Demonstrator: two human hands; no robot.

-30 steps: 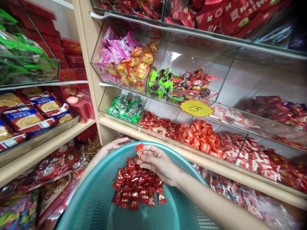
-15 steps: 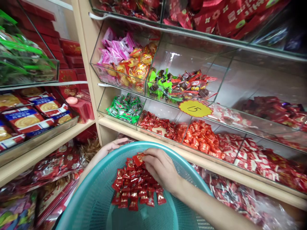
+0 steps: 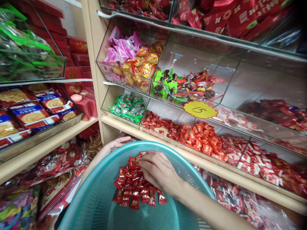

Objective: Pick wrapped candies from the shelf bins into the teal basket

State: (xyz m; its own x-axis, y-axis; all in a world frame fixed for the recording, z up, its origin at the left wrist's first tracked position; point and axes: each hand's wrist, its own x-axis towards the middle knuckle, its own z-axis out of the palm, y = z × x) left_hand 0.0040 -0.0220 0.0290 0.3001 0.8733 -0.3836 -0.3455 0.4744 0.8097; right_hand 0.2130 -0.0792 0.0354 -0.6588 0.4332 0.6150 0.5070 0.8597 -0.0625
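Shop aisle, pale wooden shelving (image 3: 168,142) standing behind a teal perforated plastic basket (image 3: 96,198). Clear acrylic bins (image 3: 192,60) are sitting on the shelves above the basket's far rim. Green-wrapped candies (image 3: 127,107) are showing above and left of that rim, loose red-wrapped sweets (image 3: 165,125) straight above it. A yellow scalloped price tag marked 15 (image 3: 200,109) is hanging further up and right.

Inside the basket, a pile of small red foil-wrapped candies (image 3: 133,190) is lying against the far wall. The pile is running lengthwise from the far rim down toward the basket's floor. Most pieces in the lowest row are lying with their long axes along that same line, crimped ends pointing at the near rim.

The right hand (image 3: 159,174) is pressing palm-down on the pile's upper right part, fingers curled, tips at the topmost pieces; whether any piece is pinched, cannot tell. The left hand (image 3: 114,146) is lying outside the basket's far-left rim, fingers loosely extended, its grip hidden by the rim.
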